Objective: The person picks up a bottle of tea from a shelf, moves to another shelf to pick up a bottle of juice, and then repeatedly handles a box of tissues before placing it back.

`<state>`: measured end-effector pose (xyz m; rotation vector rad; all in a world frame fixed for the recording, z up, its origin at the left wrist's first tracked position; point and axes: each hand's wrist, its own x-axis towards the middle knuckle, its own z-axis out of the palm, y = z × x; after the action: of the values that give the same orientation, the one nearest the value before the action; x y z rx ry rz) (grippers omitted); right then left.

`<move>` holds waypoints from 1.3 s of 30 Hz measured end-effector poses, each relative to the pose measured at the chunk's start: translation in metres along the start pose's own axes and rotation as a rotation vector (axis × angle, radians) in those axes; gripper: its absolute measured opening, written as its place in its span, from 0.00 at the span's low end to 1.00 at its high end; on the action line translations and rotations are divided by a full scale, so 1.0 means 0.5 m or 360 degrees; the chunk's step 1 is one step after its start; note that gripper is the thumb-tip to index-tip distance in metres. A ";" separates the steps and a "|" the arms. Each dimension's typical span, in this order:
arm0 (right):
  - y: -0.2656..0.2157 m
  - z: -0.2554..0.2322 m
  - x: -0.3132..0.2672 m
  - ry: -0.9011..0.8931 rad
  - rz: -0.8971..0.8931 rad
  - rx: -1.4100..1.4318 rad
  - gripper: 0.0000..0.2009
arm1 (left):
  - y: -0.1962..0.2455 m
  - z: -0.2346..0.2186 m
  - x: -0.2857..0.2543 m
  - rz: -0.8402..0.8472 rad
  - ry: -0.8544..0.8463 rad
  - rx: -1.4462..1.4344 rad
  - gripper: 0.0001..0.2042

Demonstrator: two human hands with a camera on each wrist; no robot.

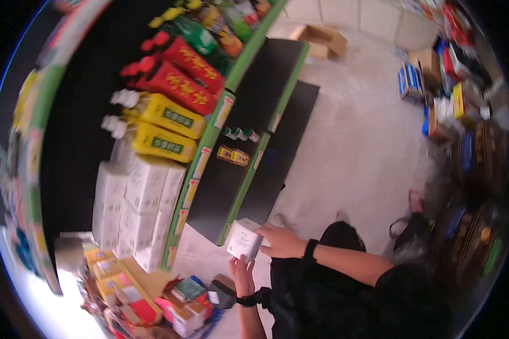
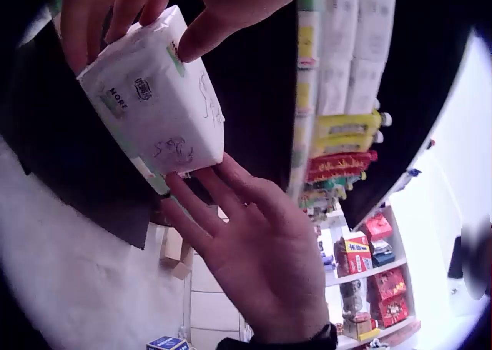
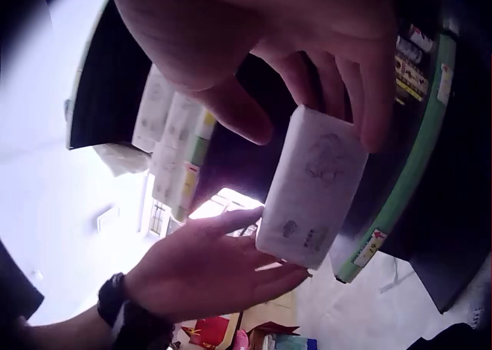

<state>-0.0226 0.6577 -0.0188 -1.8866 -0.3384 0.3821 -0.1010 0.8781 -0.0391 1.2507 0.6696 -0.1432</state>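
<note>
A white, plastic-wrapped pack of tissues [image 1: 244,240] with printed line drawings is held in front of the person, close to the lower shelf's end. The left hand [image 1: 243,276] grips it from below; in the left wrist view its thumb lies on one face and its fingers round the opposite side. Seen in the right wrist view, the right hand [image 3: 261,42] has extended fingers at the pack's upper end, with the thumb apart from it. Small print and a green patch show on the pack [image 2: 146,96] in the left wrist view.
Similar white packs [image 1: 144,183] are stacked on the upper shelf, beside yellow bottles [image 1: 167,141] and red bottles [image 1: 181,85]. Small boxes [image 1: 233,155] stand on the lower shelf. An opened carton [image 1: 319,42] lies on the floor; mixed goods [image 1: 181,305] lie below the shelf's near end.
</note>
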 end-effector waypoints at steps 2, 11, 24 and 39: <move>0.016 0.076 0.077 0.0077 -0.0010 0.0111 0.25 | 0.018 -0.085 0.081 0.0065 -0.0179 0.0258 0.14; 0.066 0.358 0.439 0.0064 0.0281 0.0259 0.30 | 0.122 -0.303 0.449 -0.0329 0.0227 0.0140 0.18; 0.127 0.523 0.676 -0.0117 0.0545 0.0444 0.43 | 0.140 -0.464 0.759 -0.0559 0.0430 0.0310 0.25; 0.281 0.288 0.293 -0.0447 0.0479 0.0319 0.22 | -0.044 -0.325 0.354 -0.0321 0.0238 0.0969 0.16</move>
<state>0.0565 0.7936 -0.2117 -1.6892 -0.1924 0.8577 -0.0320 1.0630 -0.1778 1.7858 0.9210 -0.4487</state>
